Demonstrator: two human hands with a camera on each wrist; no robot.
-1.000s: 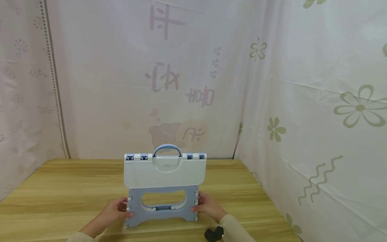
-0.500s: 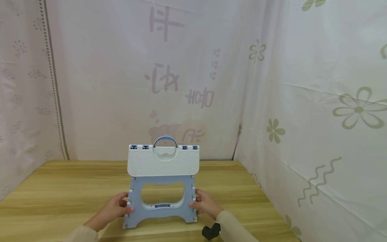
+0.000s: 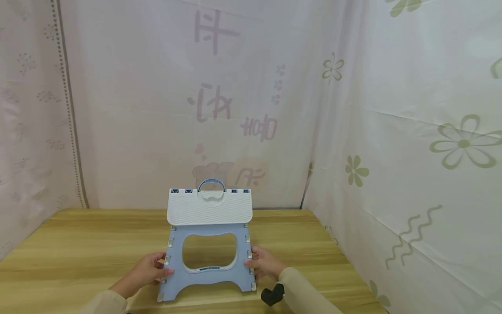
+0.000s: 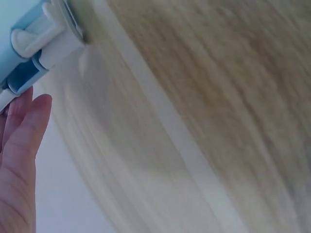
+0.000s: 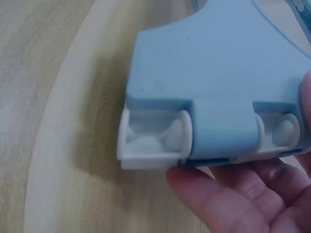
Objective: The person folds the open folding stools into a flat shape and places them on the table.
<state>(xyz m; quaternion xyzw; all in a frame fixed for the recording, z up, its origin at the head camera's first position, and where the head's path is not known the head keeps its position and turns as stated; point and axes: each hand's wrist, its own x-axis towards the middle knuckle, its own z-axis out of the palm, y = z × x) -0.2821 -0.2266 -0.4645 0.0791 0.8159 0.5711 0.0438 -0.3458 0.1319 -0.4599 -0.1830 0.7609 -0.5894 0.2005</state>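
A folding step stool [image 3: 209, 207] with a white textured seat, light blue leg panels and a blue carry handle stands in the middle of the head view, its seat part folded down over the legs. My left hand [image 3: 147, 271] grips the left edge of its leg panel, thumb in front. On the opposite edge, my right hand [image 3: 267, 262] holds the panel the same way. The left wrist view catches the stool's hinge joints [image 4: 36, 41] above my fingertips. In the right wrist view, fingers [image 5: 248, 199] lie along the underside of the blue leg. The stool's far side is hidden.
A wood-grain table [image 3: 98, 244] lies beneath. Patterned curtains [image 3: 157, 109] hang behind it and along both sides. A small black object [image 3: 272, 295] sits by the right sleeve.
The stool's upper part has tipped away from me, so the seat looks smaller and more of the leg panel shows. Both hands keep their grip on its sides.
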